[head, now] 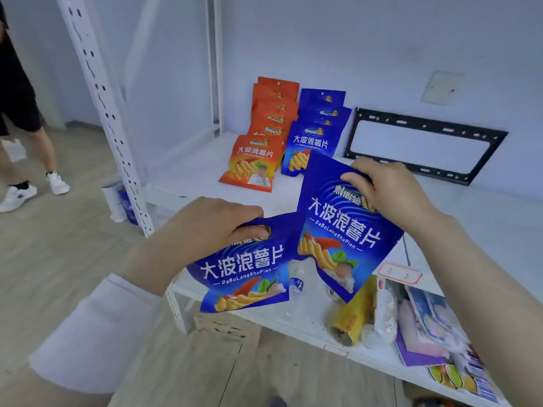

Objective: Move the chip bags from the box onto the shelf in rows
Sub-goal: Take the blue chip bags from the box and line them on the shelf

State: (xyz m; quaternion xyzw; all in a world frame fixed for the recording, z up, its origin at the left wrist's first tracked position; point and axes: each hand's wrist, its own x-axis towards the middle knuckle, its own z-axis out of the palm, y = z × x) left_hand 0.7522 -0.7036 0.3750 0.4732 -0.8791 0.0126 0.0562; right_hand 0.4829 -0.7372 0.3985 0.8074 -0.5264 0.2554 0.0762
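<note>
My left hand grips the top of a blue chip bag in front of the shelf's front edge. My right hand pinches the top of a second blue chip bag, held tilted just above the white shelf. On that shelf stand two rows running back to the wall: an orange row on the left and a blue row beside it. The box is not visible.
A black metal bracket leans against the wall behind my right hand. The lower shelf holds a yellow packet, bottles and assorted packages. A perforated white upright stands at left. A person's legs are on the wooden floor beyond it.
</note>
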